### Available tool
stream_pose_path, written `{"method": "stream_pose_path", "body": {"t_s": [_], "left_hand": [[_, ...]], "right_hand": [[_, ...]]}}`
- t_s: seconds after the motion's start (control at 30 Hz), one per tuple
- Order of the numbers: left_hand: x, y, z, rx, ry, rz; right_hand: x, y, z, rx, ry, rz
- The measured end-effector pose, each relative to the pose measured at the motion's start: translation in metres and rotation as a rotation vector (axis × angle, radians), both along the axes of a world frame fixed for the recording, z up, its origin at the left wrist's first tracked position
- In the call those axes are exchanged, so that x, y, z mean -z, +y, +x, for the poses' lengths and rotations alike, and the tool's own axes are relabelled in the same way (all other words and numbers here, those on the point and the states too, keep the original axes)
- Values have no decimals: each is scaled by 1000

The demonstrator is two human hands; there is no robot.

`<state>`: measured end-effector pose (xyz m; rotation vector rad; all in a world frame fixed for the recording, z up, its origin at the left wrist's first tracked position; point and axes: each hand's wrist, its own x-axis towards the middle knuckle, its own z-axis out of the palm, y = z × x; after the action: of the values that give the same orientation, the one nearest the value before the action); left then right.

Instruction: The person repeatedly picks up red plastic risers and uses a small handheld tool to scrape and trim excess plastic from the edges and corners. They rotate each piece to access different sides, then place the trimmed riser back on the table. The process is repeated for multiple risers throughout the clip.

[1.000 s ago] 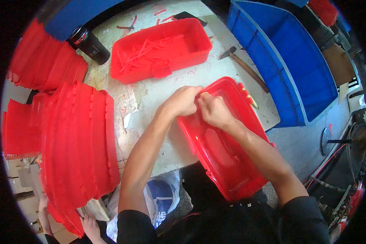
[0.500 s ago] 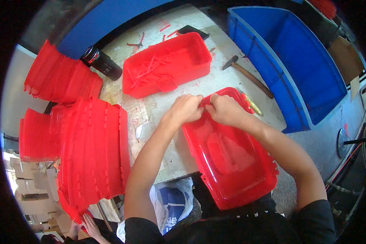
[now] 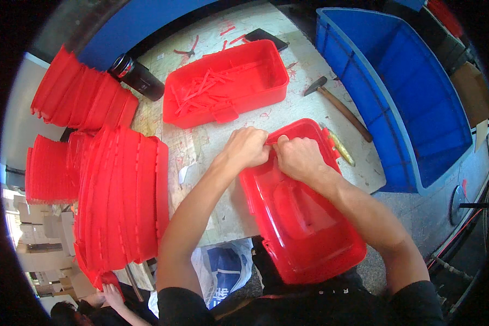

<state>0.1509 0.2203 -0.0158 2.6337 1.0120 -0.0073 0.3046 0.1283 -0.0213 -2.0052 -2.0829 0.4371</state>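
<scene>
A glossy, see-through red plastic box lid [image 3: 309, 244] lies tilted across the near table edge, reaching toward my body. My left hand [image 3: 246, 146] is closed at its far left corner, with the thumb and fingers pinched on the rim. Close beside it, my right hand [image 3: 300, 157] is also closed, with its fingertips curled down onto the same edge. The knuckles hide what lies between the fingertips. Beyond my hands stands an open red plastic box [image 3: 250, 103] holding several thin red strips [image 3: 201, 92].
Stacked red box parts [image 3: 119, 201] rise at the left, near a black bottle [image 3: 137, 77]. A hammer [image 3: 345, 111], a yellow-handled tool [image 3: 340, 148] and red pliers [image 3: 188, 52] lie on the table. A large blue bin [image 3: 391, 103] is at right. Another person's hands [image 3: 113, 296] show lower left.
The view has shifted slightly. My right hand has slid a little nearer and is turned more knuckles-up on the rim; my left hand keeps its grip.
</scene>
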Motion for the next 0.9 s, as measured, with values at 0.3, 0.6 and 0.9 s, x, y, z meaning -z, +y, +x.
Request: {"method": "stream_pose_path", "body": {"t_s": [0.3, 0.6, 0.9], "left_hand": [[-7, 18, -11, 248, 155, -79], [-12, 2, -7, 152, 128, -53], [-8, -1, -11, 110, 4, -18]], "right_hand": [[10, 2, -5, 487, 1523, -928], [-12, 0, -23, 553, 1434, -641], [-13, 4, 2, 72, 469, -292]]}}
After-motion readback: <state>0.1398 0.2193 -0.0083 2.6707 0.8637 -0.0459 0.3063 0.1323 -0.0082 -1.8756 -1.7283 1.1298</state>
